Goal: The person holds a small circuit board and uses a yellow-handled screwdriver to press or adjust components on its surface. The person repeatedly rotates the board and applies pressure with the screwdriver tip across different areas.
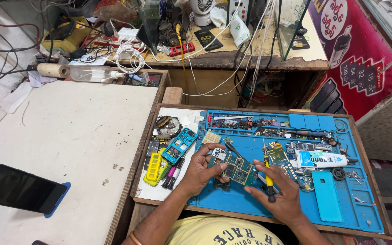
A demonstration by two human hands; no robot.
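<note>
Now we see two hands: left hand [201, 171] grip holds one green circuit board [237, 169] over blue mat [250, 206]; right hand [277, 195] grip clenched on one yellow screwdriver [267, 174]. One white tube [320, 159], one teal phone cover [326, 195] nearby.

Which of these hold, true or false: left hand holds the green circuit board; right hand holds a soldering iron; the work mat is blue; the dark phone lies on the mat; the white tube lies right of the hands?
1. The left hand holds the green circuit board. True.
2. The right hand holds a soldering iron. False: it holds a yellow-handled screwdriver.
3. The work mat is blue. True.
4. The dark phone lies on the mat. False: it lies on the white table to the left, apart from the mat.
5. The white tube lies on the mat to the right of the hands. True.
</note>
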